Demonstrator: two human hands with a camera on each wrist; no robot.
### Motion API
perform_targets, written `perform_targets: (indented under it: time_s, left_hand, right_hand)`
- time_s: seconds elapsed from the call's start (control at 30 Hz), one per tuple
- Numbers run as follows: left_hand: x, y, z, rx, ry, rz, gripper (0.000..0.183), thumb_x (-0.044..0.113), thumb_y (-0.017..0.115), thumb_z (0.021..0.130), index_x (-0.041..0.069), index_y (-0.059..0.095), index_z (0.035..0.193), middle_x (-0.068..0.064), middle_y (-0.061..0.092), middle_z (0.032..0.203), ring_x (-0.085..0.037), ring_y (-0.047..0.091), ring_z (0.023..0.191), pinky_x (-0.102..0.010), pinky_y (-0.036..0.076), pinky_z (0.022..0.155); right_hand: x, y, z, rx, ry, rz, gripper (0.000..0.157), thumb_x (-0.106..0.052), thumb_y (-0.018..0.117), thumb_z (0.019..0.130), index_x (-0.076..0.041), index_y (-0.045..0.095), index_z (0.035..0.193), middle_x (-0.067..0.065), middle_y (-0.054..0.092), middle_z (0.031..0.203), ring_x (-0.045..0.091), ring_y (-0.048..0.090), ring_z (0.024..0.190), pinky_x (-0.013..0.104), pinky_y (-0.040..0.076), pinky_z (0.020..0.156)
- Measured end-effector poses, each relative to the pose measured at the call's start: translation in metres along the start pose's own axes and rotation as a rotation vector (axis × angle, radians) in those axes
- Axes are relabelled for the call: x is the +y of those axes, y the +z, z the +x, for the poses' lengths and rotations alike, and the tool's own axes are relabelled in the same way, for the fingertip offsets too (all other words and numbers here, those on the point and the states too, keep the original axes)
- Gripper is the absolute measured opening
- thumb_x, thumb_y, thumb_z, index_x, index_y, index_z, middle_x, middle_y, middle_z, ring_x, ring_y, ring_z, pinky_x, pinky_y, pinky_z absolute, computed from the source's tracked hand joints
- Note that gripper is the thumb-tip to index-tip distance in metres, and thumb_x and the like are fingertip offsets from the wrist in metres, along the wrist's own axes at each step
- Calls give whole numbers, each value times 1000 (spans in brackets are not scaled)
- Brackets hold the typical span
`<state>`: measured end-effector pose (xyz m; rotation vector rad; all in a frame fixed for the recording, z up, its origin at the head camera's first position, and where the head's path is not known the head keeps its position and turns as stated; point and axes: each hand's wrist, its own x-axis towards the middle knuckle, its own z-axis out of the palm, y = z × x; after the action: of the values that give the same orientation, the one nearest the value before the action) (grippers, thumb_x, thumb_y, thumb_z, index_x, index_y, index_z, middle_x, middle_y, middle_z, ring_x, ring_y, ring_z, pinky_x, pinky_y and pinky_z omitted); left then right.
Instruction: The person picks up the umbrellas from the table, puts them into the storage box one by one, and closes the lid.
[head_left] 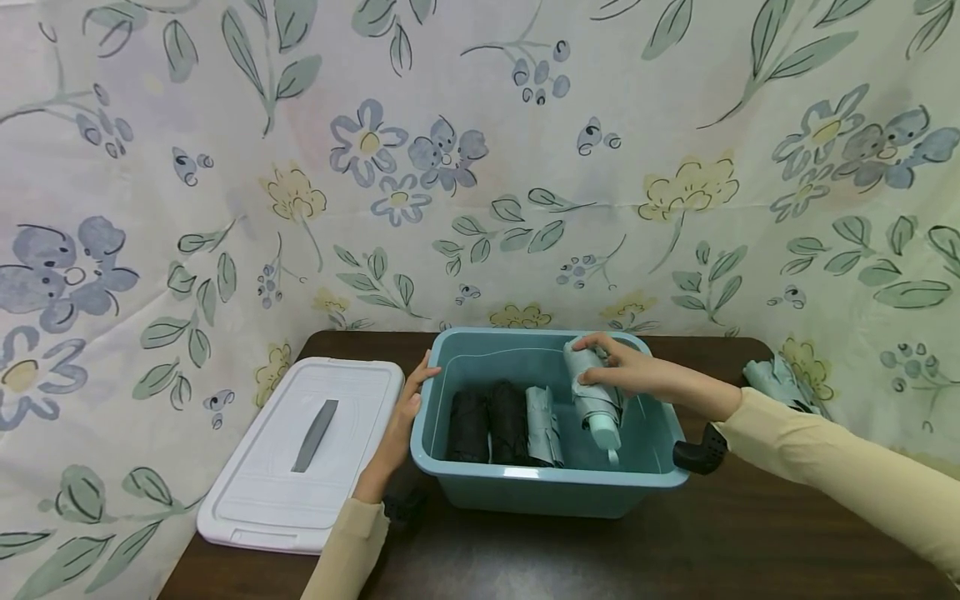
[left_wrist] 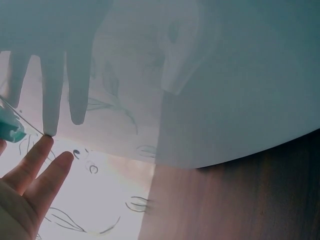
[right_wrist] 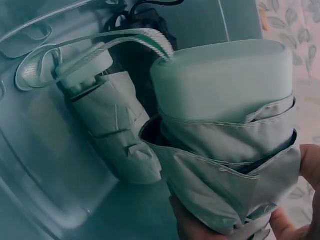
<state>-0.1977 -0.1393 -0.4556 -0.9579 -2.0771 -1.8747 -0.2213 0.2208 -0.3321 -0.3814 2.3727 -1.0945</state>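
Note:
My right hand [head_left: 630, 371] grips a folded pale green umbrella [head_left: 592, 387] over the right part of a blue plastic bin [head_left: 525, 477]. Its mint handle [right_wrist: 225, 82] and looped wrist strap [right_wrist: 125, 37] point toward the bin's near side. Inside the bin, two black folded umbrellas [head_left: 470, 427] lie side by side on the left, and another pale green umbrella [head_left: 543, 427] lies next to them. My left hand [head_left: 401, 417] rests with extended fingers against the bin's left rim; in the left wrist view its fingertips [left_wrist: 62, 160] meet the bin's glossy wall.
A white lid [head_left: 262, 467] with a grey handle lies left of the bin on the dark wooden table [head_left: 525, 558]. Another pale green bundle [head_left: 780, 379] sits at the right, partly behind my right sleeve. Floral cloth [head_left: 480, 250] hangs behind the table.

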Motion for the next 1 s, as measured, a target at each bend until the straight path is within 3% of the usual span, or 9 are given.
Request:
perform_targets:
  time_s: [0.1, 0.17, 0.33, 0.5, 0.7, 0.83, 1.0]
  left_hand:
    - [16, 2, 2, -3, -15, -5, 46, 9, 16, 96, -3, 29, 138, -11, 1, 156, -38, 1, 141, -68, 13, 102]
    - [23, 3, 2, -4, -21, -4, 46, 7, 16, 95, -6, 29, 137, -15, 0, 156, -39, 1, 141, -68, 13, 102]
    - [21, 3, 2, -6, -15, -2, 45, 7, 17, 95, -7, 28, 136, -17, 0, 155, -40, 1, 141, -69, 13, 101]
    - [2, 1, 0, 0, -8, -14, 45, 11, 17, 97, 0, 30, 140, -6, 2, 157, -31, 3, 143, -67, 14, 102]
    - [-15, -2, -3, -7, 14, -13, 48, 26, 20, 100, 4, 29, 142, -2, 2, 157, -25, 3, 143, -65, 16, 103]
    - [-12, -2, -2, -3, 5, -3, 47, 22, 19, 100, 2, 29, 141, -4, 2, 157, -26, 3, 143, -65, 16, 102]
    - [6, 1, -1, -10, 1, -24, 45, 8, 17, 97, -5, 28, 139, -8, 1, 157, -32, 1, 143, -66, 16, 102]
  right_hand:
    - [-2, 2, 4, -61, 45, 60, 59, -31, 54, 92, -19, 22, 140, 24, 42, 125, 28, 52, 98, 37, 45, 75]
    - [-2, 4, 7, -93, 66, 84, 60, -31, 54, 92, -18, 21, 140, 23, 36, 131, 33, 47, 110, 44, 44, 81]
    - [1, 15, 15, -132, 126, 134, 60, -29, 53, 92, -17, 20, 140, 23, 18, 144, 40, 31, 127, 55, 39, 91]
    - [4, 26, 22, -153, 157, 171, 57, -24, 53, 92, -15, 21, 138, 23, 21, 139, 31, 47, 107, 40, 46, 79]
    - [12, 32, 34, -150, 181, 135, 54, -21, 53, 91, -14, 24, 136, 22, 25, 133, 25, 50, 96, 35, 45, 71]
    - [19, 36, 40, -144, 204, 120, 54, -21, 54, 90, -14, 25, 135, 21, 29, 128, 25, 50, 90, 35, 45, 68]
    - [23, 42, 44, -147, 224, 123, 54, -20, 55, 89, -14, 26, 135, 20, 36, 119, 24, 49, 85, 35, 44, 66]
